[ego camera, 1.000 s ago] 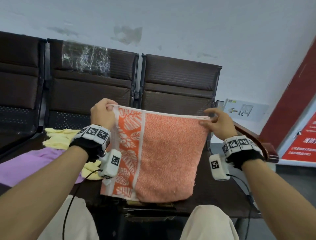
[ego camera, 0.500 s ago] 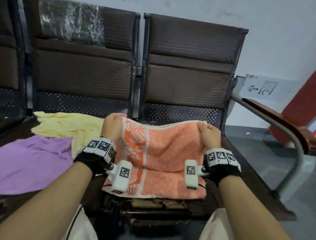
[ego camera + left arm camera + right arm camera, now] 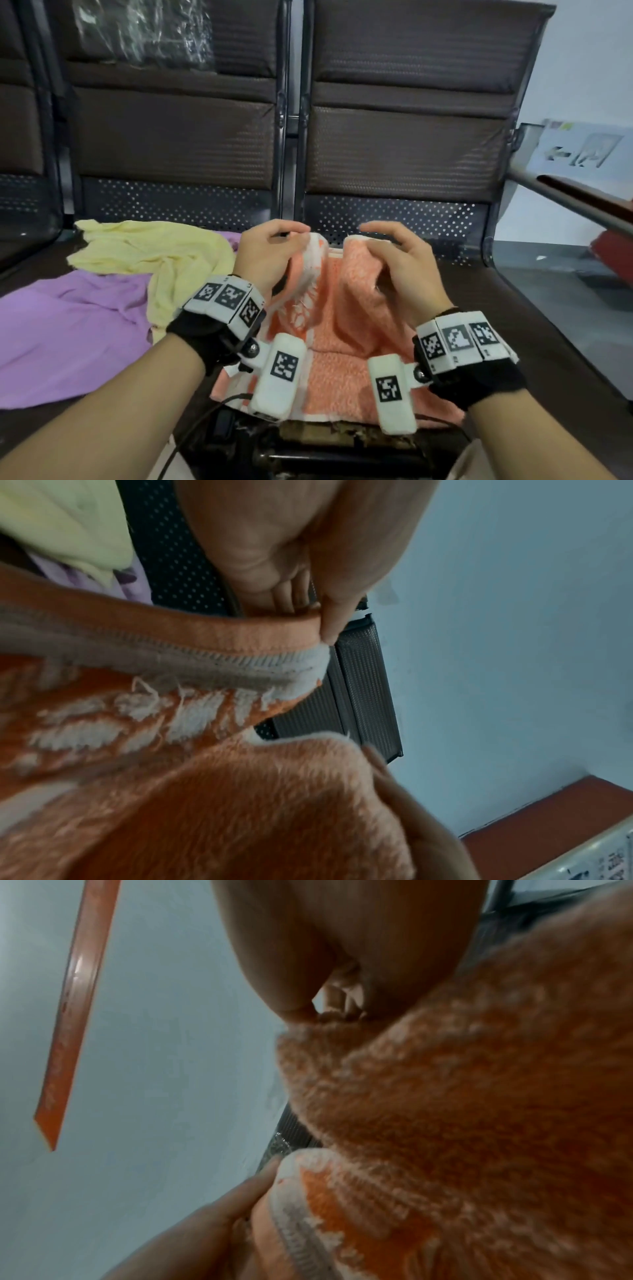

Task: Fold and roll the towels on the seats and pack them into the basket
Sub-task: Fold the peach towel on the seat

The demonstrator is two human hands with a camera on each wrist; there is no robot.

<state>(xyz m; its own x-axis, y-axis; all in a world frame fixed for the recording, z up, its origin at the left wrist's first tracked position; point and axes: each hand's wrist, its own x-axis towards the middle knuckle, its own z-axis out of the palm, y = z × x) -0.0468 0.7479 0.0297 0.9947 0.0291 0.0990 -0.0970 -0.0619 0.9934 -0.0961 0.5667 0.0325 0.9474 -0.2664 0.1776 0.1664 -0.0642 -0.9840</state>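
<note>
Evidently the orange towel [image 3: 346, 308] was pinched at its far corners by the left hand [image 3: 270, 253] and right hand [image 3: 397, 267] (corners nearly touching between the fingertips), presumably to fold it in half.

Dark brown perforated seats [image 3: 404, 147] in row, pale wall [image 3: 589, 61] behind, wood-topped armrest [image 3: 579, 192] right, grey floor [image 3: 555, 270].

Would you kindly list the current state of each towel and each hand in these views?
orange towel: near part flat on the seat, both far corners lifted and drawn together.
yellow towel: crumpled, unfolded on the seat.
purple towel: spread loosely, unfolded, partly under the yellow one.
left hand: pinching one orange towel corner.
right hand: pinching the other corner.
</note>
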